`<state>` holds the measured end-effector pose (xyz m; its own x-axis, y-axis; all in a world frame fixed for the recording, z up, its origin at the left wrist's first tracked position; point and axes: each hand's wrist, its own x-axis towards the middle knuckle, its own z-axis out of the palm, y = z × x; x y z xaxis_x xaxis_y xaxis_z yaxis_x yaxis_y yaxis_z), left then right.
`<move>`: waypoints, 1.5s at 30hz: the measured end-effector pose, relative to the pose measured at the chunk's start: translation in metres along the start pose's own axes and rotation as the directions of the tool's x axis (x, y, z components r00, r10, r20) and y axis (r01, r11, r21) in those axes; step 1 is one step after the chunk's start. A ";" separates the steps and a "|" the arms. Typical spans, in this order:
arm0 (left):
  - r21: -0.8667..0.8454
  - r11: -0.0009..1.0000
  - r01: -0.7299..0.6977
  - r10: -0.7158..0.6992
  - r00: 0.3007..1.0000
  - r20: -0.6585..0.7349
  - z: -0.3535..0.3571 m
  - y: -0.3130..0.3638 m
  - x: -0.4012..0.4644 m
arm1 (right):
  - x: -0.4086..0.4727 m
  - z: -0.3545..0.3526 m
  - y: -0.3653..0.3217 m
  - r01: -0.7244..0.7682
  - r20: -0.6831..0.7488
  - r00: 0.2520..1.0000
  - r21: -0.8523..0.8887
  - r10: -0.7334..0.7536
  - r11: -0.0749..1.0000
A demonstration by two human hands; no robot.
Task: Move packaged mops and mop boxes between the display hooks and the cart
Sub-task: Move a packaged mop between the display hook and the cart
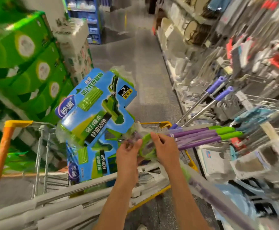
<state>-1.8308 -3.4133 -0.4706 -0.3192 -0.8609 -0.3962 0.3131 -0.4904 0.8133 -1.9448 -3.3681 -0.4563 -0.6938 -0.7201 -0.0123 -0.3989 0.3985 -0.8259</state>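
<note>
Both hands meet in the middle of the frame, over the cart [153, 124]. The left hand [127, 152] and the right hand [164, 146] each have their fingers curled around the green end of a bundle of mops [201, 136] wrapped in clear plastic. Two hands are probably needed because the bundle is long and would tip with one. Its purple and green poles point to the right of the frame, toward the display hooks [255, 97], so it lies across the cart's far corner. Blue mop boxes [95, 105] stand on end in the cart, in the middle left of the frame, likely so that more fit in. The picture is blurry, so the hooks are hard to see.
</note>
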 end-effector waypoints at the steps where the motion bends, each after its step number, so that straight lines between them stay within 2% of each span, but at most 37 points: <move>1: 0.010 1.000 -0.015 0.015 0.999 0.037 0.003 0.007 -0.005 | -0.006 -0.007 -0.007 0.010 -0.040 0.999 0.012 -0.010 1.000; 5: 0.080 0.995 -0.060 0.044 0.982 0.186 0.017 0.030 -0.031 | -0.038 -0.036 -0.035 0.044 -0.220 0.975 0.065 -0.029 0.997; 8: 0.107 0.990 -0.095 0.055 0.944 0.325 0.028 0.041 -0.055 | -0.068 -0.057 -0.048 0.011 -0.351 0.936 0.099 0.024 0.995; 14: 0.123 0.990 -0.075 -0.011 0.811 0.586 0.045 0.035 -0.112 | -0.141 -0.089 -0.047 0.022 -0.602 0.787 0.245 0.135 0.969; 17: 0.163 0.984 -0.066 -0.064 0.731 0.680 0.054 0.026 -0.142 | -0.178 -0.102 -0.040 0.056 -0.711 0.673 0.322 0.203 0.945; 21: 0.217 0.972 -0.092 -0.131 0.556 0.821 0.070 0.012 -0.187 | -0.231 -0.124 -0.026 0.070 -0.796 0.492 0.441 0.353 0.895; 27: 0.298 0.953 -0.049 -0.270 0.302 0.914 0.094 -0.013 -0.266 | -0.308 -0.161 -0.002 0.133 -0.881 0.190 0.460 0.433 0.878; 30: 0.339 0.940 -0.038 -0.321 0.237 0.917 0.106 -0.022 -0.308 | -0.347 -0.177 0.005 0.173 -0.890 0.050 0.455 0.454 0.873; 33: 0.377 0.926 -0.032 -0.367 0.169 0.915 0.119 -0.033 -0.352 | -0.386 -0.192 0.011 0.218 -0.878 -0.042 0.457 0.476 0.862; 35: 0.417 0.908 -0.048 -0.409 0.127 0.904 0.127 -0.041 -0.383 | -0.412 -0.202 0.014 0.241 -0.881 -0.090 0.433 0.465 0.868; 37: 0.446 0.893 -0.058 -0.438 0.113 0.892 0.134 -0.049 -0.413 | -0.438 -0.213 0.017 0.261 -0.882 -0.124 0.414 0.455 0.872; 40: 0.419 0.904 -0.088 -0.411 0.098 0.907 0.141 -0.063 -0.455 | -0.472 -0.228 0.029 0.279 -0.876 -0.161 0.402 0.455 0.872; 43: 0.381 0.924 0.036 -0.383 0.083 0.920 0.149 -0.081 -0.492 | -0.502 -0.242 0.040 0.303 -0.858 -0.167 0.424 0.486 0.853; 45: 0.373 0.927 0.034 -0.375 0.095 0.922 0.152 -0.091 -0.514 | -0.522 -0.251 0.049 0.313 -0.856 -0.148 0.435 0.495 0.844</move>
<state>-1.8315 -2.9051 -0.2764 -0.9727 0.2266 0.0503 -0.0544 -0.4331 0.8997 -1.7531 -2.8299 -0.3491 -0.6082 0.7902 0.0752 -0.2936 -0.1359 -0.9462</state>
